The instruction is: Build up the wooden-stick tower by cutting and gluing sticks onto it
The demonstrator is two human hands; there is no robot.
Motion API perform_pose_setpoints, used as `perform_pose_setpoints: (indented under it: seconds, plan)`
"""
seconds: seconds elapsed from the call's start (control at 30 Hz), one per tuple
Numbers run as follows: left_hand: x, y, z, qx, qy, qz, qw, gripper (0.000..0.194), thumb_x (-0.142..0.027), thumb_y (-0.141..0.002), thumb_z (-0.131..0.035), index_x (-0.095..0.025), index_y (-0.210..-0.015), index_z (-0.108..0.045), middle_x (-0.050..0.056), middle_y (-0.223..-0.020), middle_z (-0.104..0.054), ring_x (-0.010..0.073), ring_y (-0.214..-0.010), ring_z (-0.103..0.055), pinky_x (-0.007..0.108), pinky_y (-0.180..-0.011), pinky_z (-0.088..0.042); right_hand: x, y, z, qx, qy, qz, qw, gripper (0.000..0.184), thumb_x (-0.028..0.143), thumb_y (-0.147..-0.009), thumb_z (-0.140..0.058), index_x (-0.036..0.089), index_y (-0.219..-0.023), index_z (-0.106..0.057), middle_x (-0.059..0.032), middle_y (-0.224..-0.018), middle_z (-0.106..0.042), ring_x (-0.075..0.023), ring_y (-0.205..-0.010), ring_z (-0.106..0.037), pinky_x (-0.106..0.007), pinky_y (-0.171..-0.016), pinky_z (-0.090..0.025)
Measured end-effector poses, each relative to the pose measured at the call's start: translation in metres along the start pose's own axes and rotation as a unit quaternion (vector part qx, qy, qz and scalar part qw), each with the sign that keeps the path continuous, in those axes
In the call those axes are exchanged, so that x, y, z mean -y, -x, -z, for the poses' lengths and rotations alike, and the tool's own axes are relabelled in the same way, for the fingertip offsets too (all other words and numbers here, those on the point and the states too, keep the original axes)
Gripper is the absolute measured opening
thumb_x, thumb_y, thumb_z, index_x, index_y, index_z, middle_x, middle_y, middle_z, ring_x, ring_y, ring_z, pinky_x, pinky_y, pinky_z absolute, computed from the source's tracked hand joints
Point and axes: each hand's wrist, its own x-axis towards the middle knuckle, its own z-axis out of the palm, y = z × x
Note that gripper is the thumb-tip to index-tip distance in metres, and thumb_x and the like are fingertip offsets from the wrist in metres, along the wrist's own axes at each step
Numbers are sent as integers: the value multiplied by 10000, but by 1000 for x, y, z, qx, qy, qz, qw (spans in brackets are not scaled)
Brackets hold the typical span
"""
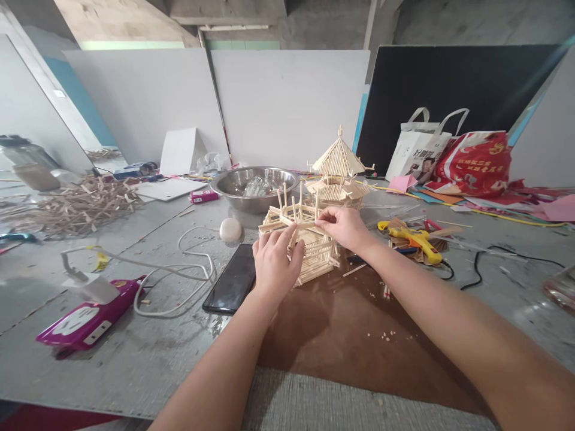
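Tabletop (171,341): bright, diffuse, greyish light
Brown mat (359,371): soft-edged shadows
Black board (449,84): pale flare streak at upper right
Steel basin (228,187): small bright glints
Stick structure (314,261): evenly lit, fine detail slightly soft
Clear container (561,290) at right edge: smeared, distorted

Stick model (314,257), centre: pale bare wood, matt, ridged
Roofed tower (338,160), right of centre: similar matt wood
Basin (218,184), centre: smooth, glossy metal
Phone (230,281): smooth glossy screen
Mat (332,341), lower centre: smooth, faint sheen
Power strip (90,320), lower left: glossy plastic
Glue gun (417,240): smooth plastic
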Motion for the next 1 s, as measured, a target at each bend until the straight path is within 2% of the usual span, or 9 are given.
perform_pose_setpoints:
  seconds: [0.7,0.83,1.0]
  plan:
    - [-1,0,2,7,16,11,1000,324,-316,-793,-473,-203,-1085,-551,40,-928,-642,230,-912,-504,352,-810,-323,1,1,0,8,9,7,1000,67,237,-693,-593,179,-662,-603,1,-600,-623,-120,-557,-550,-228,-533,-387]
    - [-1,0,2,9,15,11,1000,326,-321,-794,-470,-208,-1088,-550,42,-930,-643,232,-922,-504,353,-816,-322,5,3,1,9,41,18,999,65,233,-715,-573,180,-684,-595,2,-603,-614,-119,-562,-542,-228,-548,-373]
    - [-2,0,4,14,18,12,1000,320,-313,-795,-467,-206,-1084,-555,39,-937,-644,232,-927,-504,353,-814,-325,6,6,1,6,126,64,990,83,249,-753,-535,193,-754,-595,-10,-634,-613,-140,-602,-546,-235,-549,-344]
